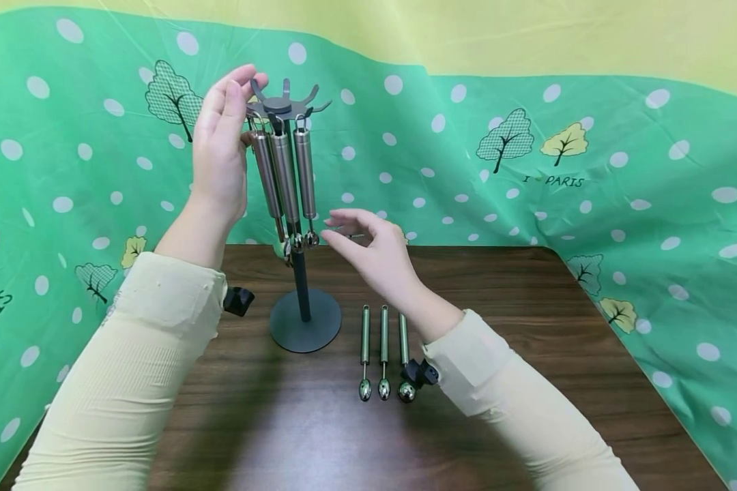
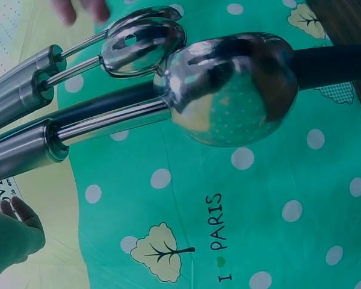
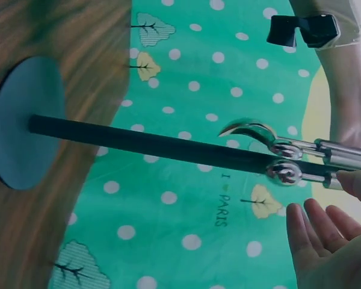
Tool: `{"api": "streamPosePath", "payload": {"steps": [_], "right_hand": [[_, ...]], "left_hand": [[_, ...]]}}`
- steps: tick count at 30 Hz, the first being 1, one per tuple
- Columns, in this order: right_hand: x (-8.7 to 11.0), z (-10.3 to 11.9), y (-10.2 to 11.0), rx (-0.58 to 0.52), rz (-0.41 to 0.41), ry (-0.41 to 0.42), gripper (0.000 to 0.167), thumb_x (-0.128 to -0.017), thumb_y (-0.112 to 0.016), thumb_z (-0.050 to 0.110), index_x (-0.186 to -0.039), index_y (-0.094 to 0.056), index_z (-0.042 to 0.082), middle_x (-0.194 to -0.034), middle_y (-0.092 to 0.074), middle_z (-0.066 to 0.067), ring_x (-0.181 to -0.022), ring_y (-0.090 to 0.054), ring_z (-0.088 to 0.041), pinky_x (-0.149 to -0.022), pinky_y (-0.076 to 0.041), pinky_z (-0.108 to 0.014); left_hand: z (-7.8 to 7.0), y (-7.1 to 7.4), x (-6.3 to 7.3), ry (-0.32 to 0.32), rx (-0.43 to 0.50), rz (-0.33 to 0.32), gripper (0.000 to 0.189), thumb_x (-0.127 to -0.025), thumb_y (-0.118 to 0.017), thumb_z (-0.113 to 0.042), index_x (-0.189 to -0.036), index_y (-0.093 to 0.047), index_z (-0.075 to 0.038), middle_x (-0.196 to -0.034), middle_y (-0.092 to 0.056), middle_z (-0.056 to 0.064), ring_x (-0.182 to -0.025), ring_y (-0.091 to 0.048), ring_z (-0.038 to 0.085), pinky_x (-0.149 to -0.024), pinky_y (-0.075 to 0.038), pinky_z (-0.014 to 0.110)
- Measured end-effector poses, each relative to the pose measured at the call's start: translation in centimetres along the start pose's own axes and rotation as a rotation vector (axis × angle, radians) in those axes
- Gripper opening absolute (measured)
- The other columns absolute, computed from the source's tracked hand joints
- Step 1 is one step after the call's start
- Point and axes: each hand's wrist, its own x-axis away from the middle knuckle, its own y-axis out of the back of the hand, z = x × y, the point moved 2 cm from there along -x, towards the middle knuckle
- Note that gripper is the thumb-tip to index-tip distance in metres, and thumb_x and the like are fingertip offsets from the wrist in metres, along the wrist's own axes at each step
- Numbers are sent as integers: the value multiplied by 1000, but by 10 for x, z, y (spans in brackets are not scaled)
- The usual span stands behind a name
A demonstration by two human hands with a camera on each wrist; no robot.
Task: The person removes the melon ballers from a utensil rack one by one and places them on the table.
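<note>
A dark metal stand (image 1: 300, 279) with upturned hooks at its top holds several silver melon ballers (image 1: 304, 174), hanging by their end loops. My left hand (image 1: 218, 150) is at the top left of the stand, fingers raised beside the hooks; whether it touches them is unclear. Lower on the right, my right hand (image 1: 377, 252) is held beside the hanging heads, thumb and fingers apart with nothing between them. A large round head (image 2: 228, 90) fills the middle of the left wrist view. In the right wrist view, a curved head (image 3: 246, 129) hangs beside the pole.
Three more melon ballers, a left one (image 1: 365, 337), a middle one (image 1: 383, 337) and a right one (image 1: 403, 334), lie in a row on the brown wooden table (image 1: 497, 286). My right wrist partly covers the last. A green dotted cloth (image 1: 424, 136) stands behind.
</note>
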Motion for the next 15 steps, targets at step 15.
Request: {"api": "streamPosePath", "payload": {"steps": [15], "right_hand": [[-29,19,-11,-34,5,30,41,-92,-71,24,-131,-64,13,-120,-70,-3,-106,-66,-12,-92,-53,-27]], "left_hand": [[1,3,1,-53,-80,3,39,-107,-33,-21,-139,-51,-7,-138,-55,7,-137,-41,12,-98,-33,26]]}}
